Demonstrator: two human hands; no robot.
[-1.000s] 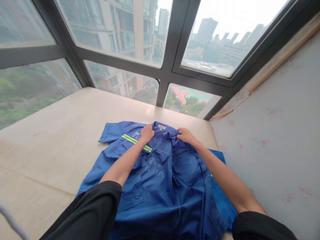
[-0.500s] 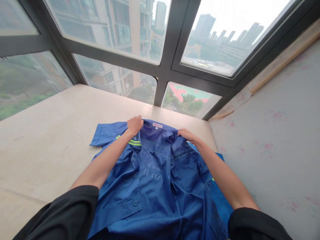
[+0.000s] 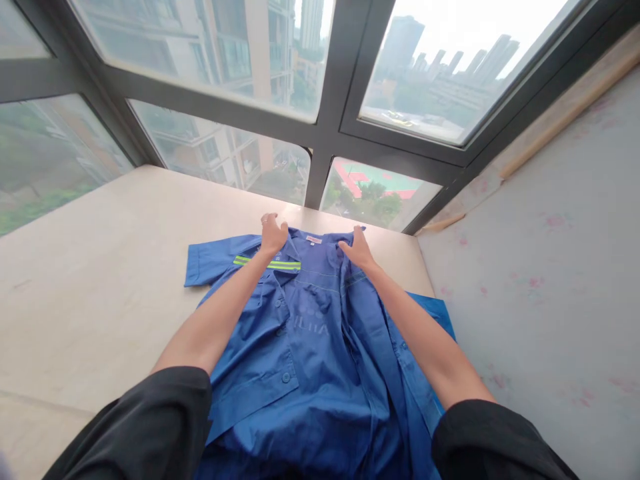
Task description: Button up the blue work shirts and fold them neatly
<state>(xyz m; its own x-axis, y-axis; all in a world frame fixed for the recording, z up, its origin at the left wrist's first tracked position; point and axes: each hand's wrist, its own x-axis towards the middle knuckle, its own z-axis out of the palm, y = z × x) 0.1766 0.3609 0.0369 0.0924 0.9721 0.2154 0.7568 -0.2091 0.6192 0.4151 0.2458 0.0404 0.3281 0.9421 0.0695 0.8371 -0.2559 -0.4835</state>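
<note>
A blue short-sleeved work shirt [image 3: 320, 360] lies spread with its front unbuttoned and its neck toward the window. It has a white label at the inside neck, buttons down the front edge and a yellow-green reflective stripe on the chest. At the left side of the collar, my left hand [image 3: 273, 235] has its fingers apart and bent, with no cloth visibly pinched. My right hand [image 3: 358, 251] is at the collar's right side, cloth between thumb and fingers and a collar tip showing beyond them. Part of the right front lies beneath my right forearm.
The shirt rests on a pale, smooth ledge [image 3: 100, 280]. Dark window frames [image 3: 320, 147] rise behind it, with buildings and trees outside. A flower-patterned wall [image 3: 540, 287] borders the right side, close to the shirt's right sleeve [image 3: 434, 310].
My left hand has loosened from the collar, its fingers now apart. My right hand has shifted up and slightly left with the collar's right side. The left front now covers more of the inside.
</note>
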